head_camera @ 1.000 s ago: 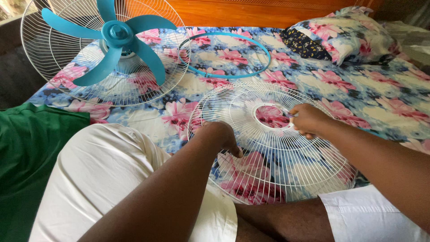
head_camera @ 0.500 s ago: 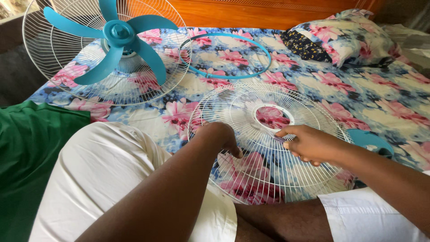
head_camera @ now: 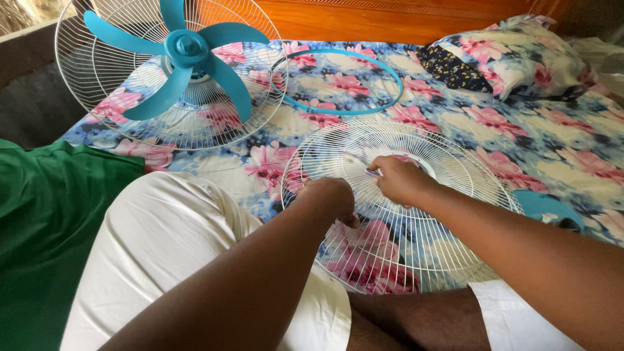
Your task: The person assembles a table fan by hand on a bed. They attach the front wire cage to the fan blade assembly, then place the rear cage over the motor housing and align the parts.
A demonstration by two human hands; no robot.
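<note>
A round white wire fan grille (head_camera: 416, 250) lies flat on the flowered bedsheet in front of my knees. My left hand (head_camera: 331, 194) is closed on the grille's near left part and holds it down. My right hand (head_camera: 398, 179) rests on the wires just left of the grille's open centre ring. It pinches a small pale purple object (head_camera: 372, 173), too small to identify, whose tip touches the wires. The two hands are about a hand's width apart.
A fan head with blue blades (head_camera: 185, 49) in its white rear grille (head_camera: 97, 91) leans at the back left. A blue plastic ring (head_camera: 392, 88) lies behind, a blue piece (head_camera: 545, 207) at right. Flowered pillow (head_camera: 520, 55), wooden headboard (head_camera: 364, 19), green cloth (head_camera: 45, 227) at left.
My right hand has swept from the right of the grille's centre ring round its near side to the left of it. The left hand kept its hold. The view shifted slightly.
</note>
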